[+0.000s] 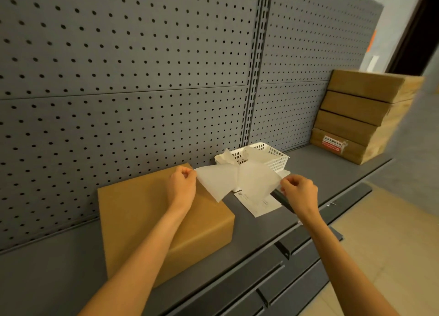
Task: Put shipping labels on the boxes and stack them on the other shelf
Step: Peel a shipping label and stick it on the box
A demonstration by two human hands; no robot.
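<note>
Shelf (320,170): grey, backed by pegboard.
Stacked boxes (363,116): four piled at the far right.
Box (142,220): plain, lying beneath the left hand.
Label sheet (237,180): held above the shelf, being peeled apart.
Left hand (181,185): pinched on one corner.
Right hand (300,192): pinched on the opposite corner.

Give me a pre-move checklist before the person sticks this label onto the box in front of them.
1. Both hands hold the sheets: ok. The left hand pinches one sheet, the right hand the other.
2. Label fully peeled from its backing: cannot tell; the sheets overlap in the middle.
3. Top of the box free for the label: not ok, the left forearm lies over it.
4. Which sheet is the sticky one: cannot tell.
5. White basket ready for the waste backing: ok, just behind the hands.
6. Stack of boxes at the far right stands orderly: ok.
</note>
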